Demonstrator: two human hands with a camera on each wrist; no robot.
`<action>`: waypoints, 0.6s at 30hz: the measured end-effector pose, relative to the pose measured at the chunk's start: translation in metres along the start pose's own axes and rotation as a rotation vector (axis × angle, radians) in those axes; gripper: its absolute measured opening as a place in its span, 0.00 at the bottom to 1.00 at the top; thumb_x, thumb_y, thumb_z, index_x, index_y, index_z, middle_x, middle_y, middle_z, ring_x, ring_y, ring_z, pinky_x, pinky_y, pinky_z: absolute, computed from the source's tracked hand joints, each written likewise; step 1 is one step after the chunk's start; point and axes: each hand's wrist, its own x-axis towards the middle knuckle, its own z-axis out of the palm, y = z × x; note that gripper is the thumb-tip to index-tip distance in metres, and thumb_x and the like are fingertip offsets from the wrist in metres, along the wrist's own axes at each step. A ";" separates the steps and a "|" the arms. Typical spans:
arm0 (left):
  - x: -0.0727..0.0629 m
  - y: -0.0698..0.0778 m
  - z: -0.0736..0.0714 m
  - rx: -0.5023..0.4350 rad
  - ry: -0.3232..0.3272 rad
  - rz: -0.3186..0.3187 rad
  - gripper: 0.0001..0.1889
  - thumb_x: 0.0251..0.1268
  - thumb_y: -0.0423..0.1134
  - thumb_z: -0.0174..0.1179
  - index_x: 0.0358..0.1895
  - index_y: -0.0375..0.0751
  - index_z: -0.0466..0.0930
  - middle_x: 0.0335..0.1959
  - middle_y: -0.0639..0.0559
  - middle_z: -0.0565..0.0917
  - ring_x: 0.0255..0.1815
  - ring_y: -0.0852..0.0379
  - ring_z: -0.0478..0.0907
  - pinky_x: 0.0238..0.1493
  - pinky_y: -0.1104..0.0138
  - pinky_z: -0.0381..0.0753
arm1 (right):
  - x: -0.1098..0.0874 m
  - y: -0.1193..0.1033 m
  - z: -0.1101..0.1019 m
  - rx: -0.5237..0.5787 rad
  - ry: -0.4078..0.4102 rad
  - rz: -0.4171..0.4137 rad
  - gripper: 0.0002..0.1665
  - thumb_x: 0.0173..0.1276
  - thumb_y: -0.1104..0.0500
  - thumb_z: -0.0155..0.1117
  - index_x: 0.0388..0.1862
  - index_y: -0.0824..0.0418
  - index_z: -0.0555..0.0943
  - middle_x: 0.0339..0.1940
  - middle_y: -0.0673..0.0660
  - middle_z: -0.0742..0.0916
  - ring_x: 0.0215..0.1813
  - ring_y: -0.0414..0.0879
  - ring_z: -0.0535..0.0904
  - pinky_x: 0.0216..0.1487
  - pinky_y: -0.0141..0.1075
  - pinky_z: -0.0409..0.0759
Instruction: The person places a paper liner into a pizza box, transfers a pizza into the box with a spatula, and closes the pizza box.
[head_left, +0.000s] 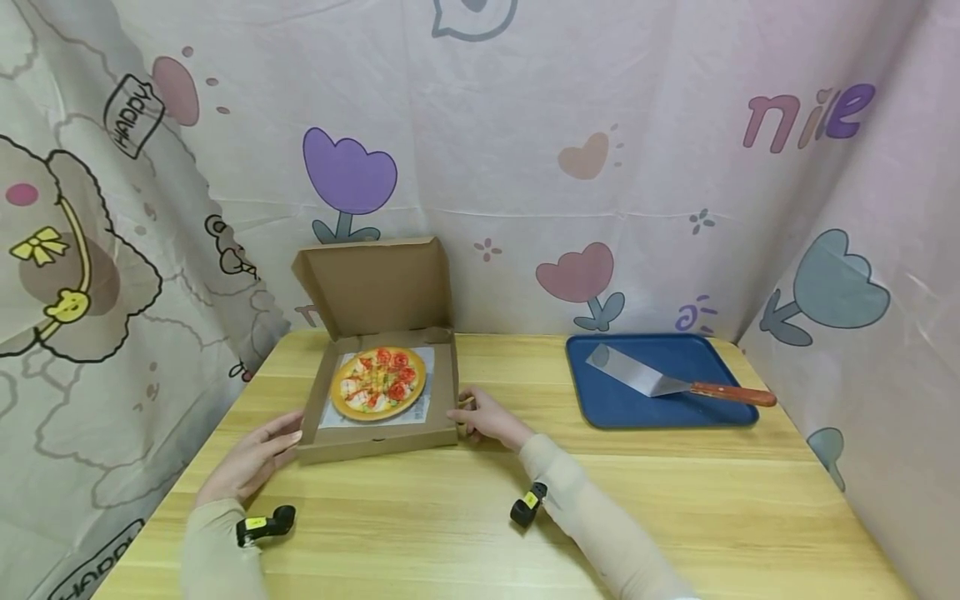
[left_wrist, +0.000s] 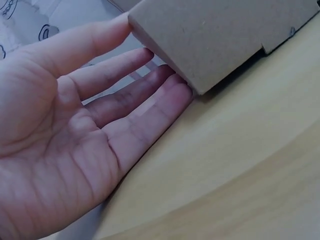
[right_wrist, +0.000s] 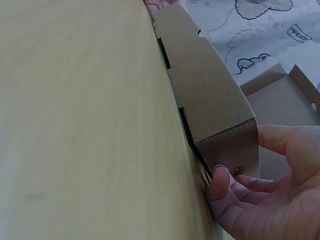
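Note:
An open pizza box (head_left: pixel 405 437) of brown cardboard sits on the left half of the table, its lid standing up at the back. Inside lies a pizza (head_left: pixel 378 383) with red and white toppings, on a printed paper sheet (head_left: pixel 330 417). My left hand (head_left: pixel 251 458) touches the box's near left corner with fairly straight fingers; in the left wrist view the palm faces up beside it. At the right side wall, my right hand (head_left: pixel 491 417) grips the box's near corner, thumb at the top edge and fingers curled low against the side (right_wrist: pixel 235 150).
To the right lies a blue tray (head_left: pixel 600 412). A metal spatula (head_left: pixel 630 372) with a wooden handle rests on it, the handle reaching past the tray's right edge. Printed curtains (head_left: pixel 487 167) hang behind and at both sides of the wooden table (head_left: pixel 420 517).

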 end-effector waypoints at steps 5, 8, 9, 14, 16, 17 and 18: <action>0.007 0.002 0.008 -0.004 -0.053 0.012 0.37 0.77 0.39 0.47 0.76 0.25 0.36 0.75 0.29 0.44 0.55 0.84 0.68 0.54 0.81 0.75 | -0.006 0.006 -0.010 -0.002 0.012 -0.004 0.31 0.69 0.51 0.64 0.64 0.65 0.66 0.37 0.55 0.78 0.28 0.42 0.72 0.24 0.31 0.75; 0.011 0.003 0.013 -0.020 -0.085 0.006 0.37 0.77 0.38 0.47 0.76 0.26 0.37 0.76 0.26 0.40 0.55 0.82 0.69 0.55 0.80 0.75 | -0.010 0.009 -0.017 -0.011 0.021 0.003 0.32 0.69 0.51 0.63 0.65 0.65 0.65 0.38 0.56 0.78 0.28 0.43 0.73 0.24 0.31 0.76; 0.013 0.003 0.014 -0.022 -0.095 0.009 0.37 0.77 0.38 0.47 0.76 0.26 0.37 0.76 0.26 0.40 0.56 0.82 0.69 0.56 0.80 0.75 | -0.011 0.009 -0.019 -0.017 0.023 0.006 0.32 0.69 0.51 0.63 0.65 0.65 0.65 0.38 0.56 0.78 0.28 0.43 0.73 0.24 0.31 0.76; 0.019 0.004 0.020 -0.036 -0.102 0.013 0.36 0.76 0.37 0.49 0.76 0.28 0.39 0.77 0.27 0.42 0.56 0.79 0.70 0.57 0.79 0.75 | -0.020 0.011 -0.027 -0.020 0.026 0.013 0.33 0.69 0.51 0.63 0.66 0.65 0.65 0.40 0.58 0.78 0.29 0.43 0.73 0.26 0.32 0.77; 0.022 0.004 0.024 -0.036 -0.100 0.010 0.37 0.75 0.37 0.50 0.77 0.28 0.40 0.77 0.28 0.43 0.56 0.79 0.70 0.57 0.78 0.75 | -0.024 0.012 -0.030 -0.014 0.030 0.016 0.33 0.69 0.51 0.63 0.66 0.65 0.65 0.40 0.58 0.78 0.29 0.44 0.73 0.26 0.32 0.77; 0.023 0.004 0.026 -0.033 -0.102 0.010 0.37 0.75 0.37 0.51 0.77 0.28 0.40 0.77 0.28 0.43 0.57 0.78 0.69 0.57 0.78 0.75 | -0.025 0.013 -0.032 -0.010 0.034 0.017 0.33 0.69 0.51 0.63 0.66 0.65 0.64 0.39 0.57 0.78 0.29 0.44 0.73 0.26 0.32 0.77; 0.024 0.004 0.028 -0.030 -0.102 0.010 0.37 0.74 0.37 0.51 0.76 0.28 0.41 0.77 0.28 0.44 0.57 0.78 0.69 0.58 0.78 0.75 | -0.027 0.014 -0.033 -0.010 0.038 0.017 0.33 0.69 0.51 0.64 0.65 0.65 0.65 0.39 0.57 0.78 0.29 0.44 0.73 0.26 0.32 0.77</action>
